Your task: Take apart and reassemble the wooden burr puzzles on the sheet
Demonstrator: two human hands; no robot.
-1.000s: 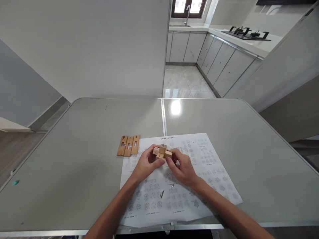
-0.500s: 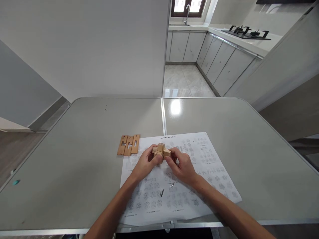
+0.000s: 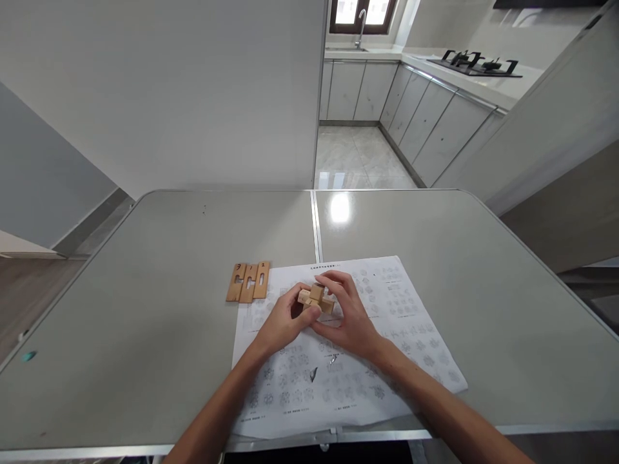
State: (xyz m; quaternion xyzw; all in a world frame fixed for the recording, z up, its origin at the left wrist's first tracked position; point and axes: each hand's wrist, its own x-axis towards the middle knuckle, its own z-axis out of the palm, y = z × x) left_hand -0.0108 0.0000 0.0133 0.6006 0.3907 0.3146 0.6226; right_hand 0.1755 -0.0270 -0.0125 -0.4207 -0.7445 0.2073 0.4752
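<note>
Thumb and fingers of the left hand [image 3: 283, 321] pinch a small wooden block puzzle [image 3: 317, 292], the thumb on its near side and the fingers about its left end. The puzzle sits between the two hands, above the far part of a printed paper sheet [image 3: 406, 341]; whether it touches the paper cannot be told. Taking the puzzle as the centre of a clock face, the left hand lies at eight o'clock and the right hand [image 3: 352, 322] at four. The right hand is spread — index finger arching toward twelve, thumb reaching in at six, close by the left thumb — with the puzzle's right end in the gap between. It cannot be told whether those fingertips press on the wood. One square-ended piece stands up at the puzzle's middle and others stick out to the sides, partly hidden by the fingers.

Between nine and ten o'clock, near the left hand, three wooden plates [image 3: 247, 294] lie flat in a row, marked 3, 1 and 2 from left to right, at the sheet's corner. Two silvery scraps [image 3: 313, 374] lie on the paper around six. Well apart, between eight and nine, a teal bit [image 3: 28, 356] rests by the edge of the grey table [image 3: 145, 309]. Far off toward one o'clock — beyond the table — stands a stove [image 3: 471, 66].
</note>
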